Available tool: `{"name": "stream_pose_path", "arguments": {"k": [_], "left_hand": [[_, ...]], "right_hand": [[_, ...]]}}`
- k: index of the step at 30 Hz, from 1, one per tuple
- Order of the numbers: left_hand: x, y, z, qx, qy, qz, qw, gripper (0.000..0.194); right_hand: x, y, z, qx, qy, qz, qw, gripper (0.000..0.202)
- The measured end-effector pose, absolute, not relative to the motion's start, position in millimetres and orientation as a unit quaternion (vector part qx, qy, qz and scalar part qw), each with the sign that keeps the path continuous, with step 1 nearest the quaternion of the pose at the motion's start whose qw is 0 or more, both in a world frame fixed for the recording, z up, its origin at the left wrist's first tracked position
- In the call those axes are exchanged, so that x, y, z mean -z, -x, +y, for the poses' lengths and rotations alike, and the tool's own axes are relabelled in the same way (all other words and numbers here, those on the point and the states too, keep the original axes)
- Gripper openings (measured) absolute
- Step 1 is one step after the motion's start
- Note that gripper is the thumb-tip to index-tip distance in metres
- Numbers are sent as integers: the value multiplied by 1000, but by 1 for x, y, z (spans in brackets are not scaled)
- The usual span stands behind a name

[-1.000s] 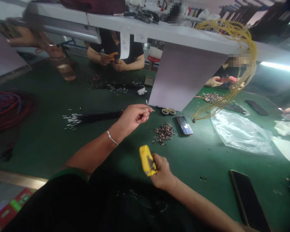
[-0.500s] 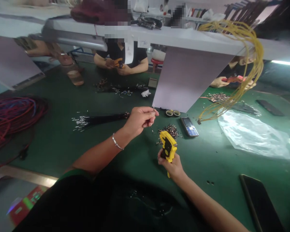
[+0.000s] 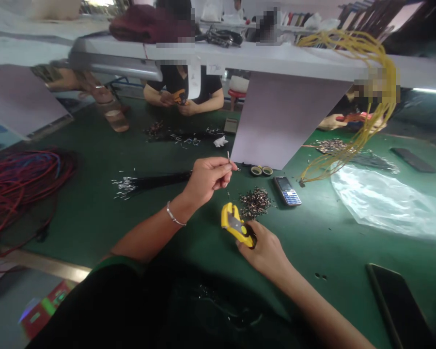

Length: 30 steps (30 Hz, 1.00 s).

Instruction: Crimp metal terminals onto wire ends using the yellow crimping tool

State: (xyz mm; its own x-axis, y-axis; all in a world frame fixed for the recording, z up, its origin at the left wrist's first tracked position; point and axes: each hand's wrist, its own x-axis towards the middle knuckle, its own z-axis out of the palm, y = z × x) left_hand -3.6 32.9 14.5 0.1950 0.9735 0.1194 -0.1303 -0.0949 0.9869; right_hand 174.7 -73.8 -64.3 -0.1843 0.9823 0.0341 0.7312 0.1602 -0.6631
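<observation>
Thumb and fingers of my left hand (image 3: 210,179) are pinched on a short thin wire (image 3: 228,156), whose tip stands up above them. Lower and to the right, my right hand (image 3: 265,245) is wrapped round a yellow and black hand tool (image 3: 236,225), its head pointing up and left, apart from my left hand. Just behind the tool lies a small pile of short dark pieces with shiny ends (image 3: 256,201). A bundle of black wires with silvery tips (image 3: 145,184) lies left of my left hand, which hides its right end.
Two tape rolls (image 3: 261,171), a keypad phone (image 3: 288,190), a plastic bag (image 3: 381,198) and a dark smartphone (image 3: 399,305) lie right. Red wire coils (image 3: 22,179) are left. Yellow wires (image 3: 385,82) hang from the shelf (image 3: 276,57). Other people's hands hold tools across the table.
My right hand has turned the yellow tool, and its head has swung left, uncovering more of the small pile. My left hand keeps its pinch. The whole view has shifted slightly.
</observation>
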Motion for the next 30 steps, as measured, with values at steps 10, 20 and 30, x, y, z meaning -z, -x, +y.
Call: {"name": "stream_pose_path", "arguments": {"k": [10, 20, 30], "left_hand": [[-12, -4, 28, -500, -557, 387, 538, 11], [1, -19, 17, -475, -585, 373, 541, 12], [16, -37, -1, -407, -596, 357, 593, 13]], "right_hand": [[69, -169, -76, -111, 547, -825, 90, 28], [65, -177, -70, -211, 515, -763, 330, 19], [64, -176, -68, -474, 477, -585, 455, 19]]}}
